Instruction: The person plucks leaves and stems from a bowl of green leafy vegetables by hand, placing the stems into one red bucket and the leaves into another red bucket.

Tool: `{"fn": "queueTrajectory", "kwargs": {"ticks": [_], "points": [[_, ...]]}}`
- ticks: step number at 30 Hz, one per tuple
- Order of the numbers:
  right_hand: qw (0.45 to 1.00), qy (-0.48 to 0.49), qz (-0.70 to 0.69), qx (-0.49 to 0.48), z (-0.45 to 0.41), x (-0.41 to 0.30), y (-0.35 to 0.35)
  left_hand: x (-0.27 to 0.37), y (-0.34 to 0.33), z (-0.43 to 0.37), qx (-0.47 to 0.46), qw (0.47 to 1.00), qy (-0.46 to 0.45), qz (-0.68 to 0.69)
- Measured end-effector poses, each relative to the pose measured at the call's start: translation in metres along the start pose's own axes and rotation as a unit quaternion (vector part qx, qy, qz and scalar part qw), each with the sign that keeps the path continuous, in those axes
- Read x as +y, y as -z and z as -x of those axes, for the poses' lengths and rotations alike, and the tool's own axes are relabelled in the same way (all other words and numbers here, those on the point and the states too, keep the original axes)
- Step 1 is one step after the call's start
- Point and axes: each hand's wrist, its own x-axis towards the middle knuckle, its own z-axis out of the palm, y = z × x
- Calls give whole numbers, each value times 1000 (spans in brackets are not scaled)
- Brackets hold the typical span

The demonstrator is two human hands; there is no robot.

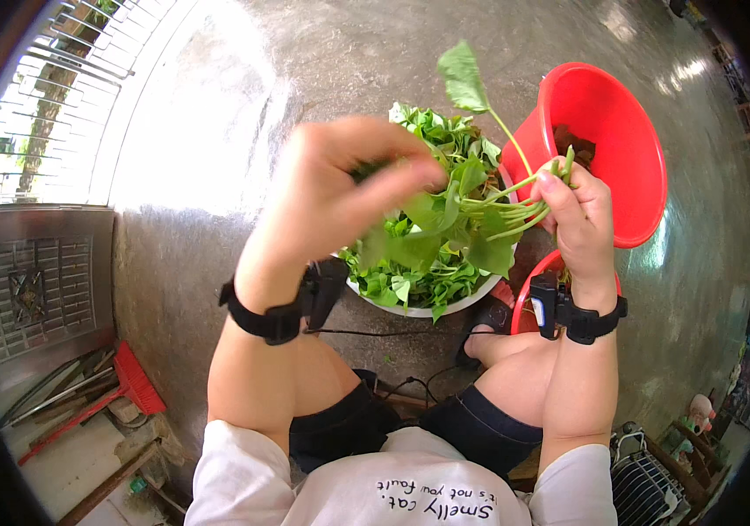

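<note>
My right hand grips a bunch of green leafy stems, their cut ends poking up past the thumb and the leaves pointing left. One stem with a single large leaf rises above the bunch. Blurred by motion, my left hand is raised beside the leaves, thumb and fingers curved towards each other; whether anything is between them is unclear. Below both hands lies a heap of loose green leaves in a round white basin.
A large red bucket, tilted, holds brownish matter, right of the basin. Another red container is partly hidden by my right wrist. A thin black cable crosses between my wrists. At the lower left lies a red broom.
</note>
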Motion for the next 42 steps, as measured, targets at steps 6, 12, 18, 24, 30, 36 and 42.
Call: {"fn": "queueTrajectory", "kwargs": {"ticks": [6,12,18,24,30,36,42], "points": [[997,53,51,-1,1,-4,-7,-11,-38,-3,-124,956,-88,-251],[997,69,33,10,4,-7,-5,-14,-38,-3,-80,947,-27,-310],[995,90,35,4,4,-6,-4,-22,-37,-9,-59,953,-175,-239],[978,149,144,-2,-1,1,-10,-18,-24,-14,84,984,77,136],[972,155,164,-72,-1,-3,-20,-35,-23,-22,215,913,105,331],[983,93,113,-110,-1,-6,-2,-29,5,-22,265,950,15,163],[980,85,103,-146,0,-10,0,-24,-22,-13,69,960,-138,-234]]}}
